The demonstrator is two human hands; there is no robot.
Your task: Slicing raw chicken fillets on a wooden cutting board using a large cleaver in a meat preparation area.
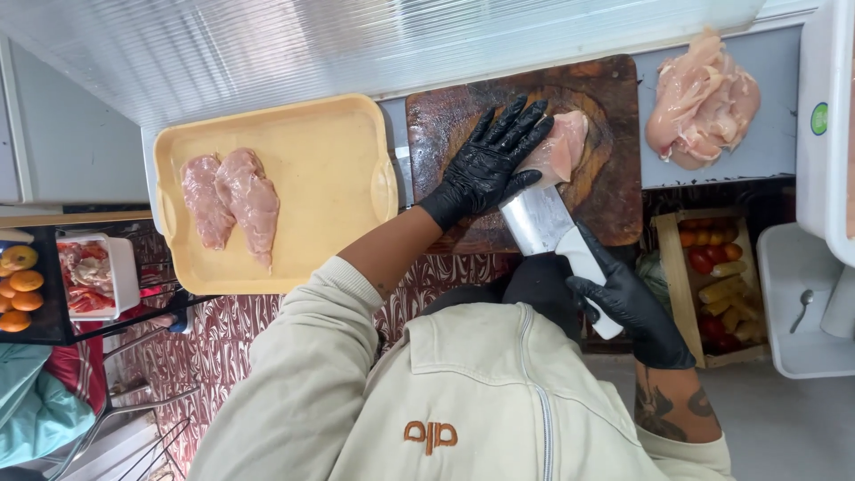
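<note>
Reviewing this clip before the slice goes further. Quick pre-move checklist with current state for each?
1. Left hand flat on the chicken breast, pinning it: ok.
2. Left fingers spread above the blade's plane, not in its path: cannot tell, the hand hides the edge.
3. Right hand closed around the white handle of the knife: ok.
4. Blade entering the meat sideways, level with the cutting board: cannot tell.
5. Yellow tray with two finished pieces has spare room: ok.
6. Raw pile on the counter, apart from the board: ok.
</note>
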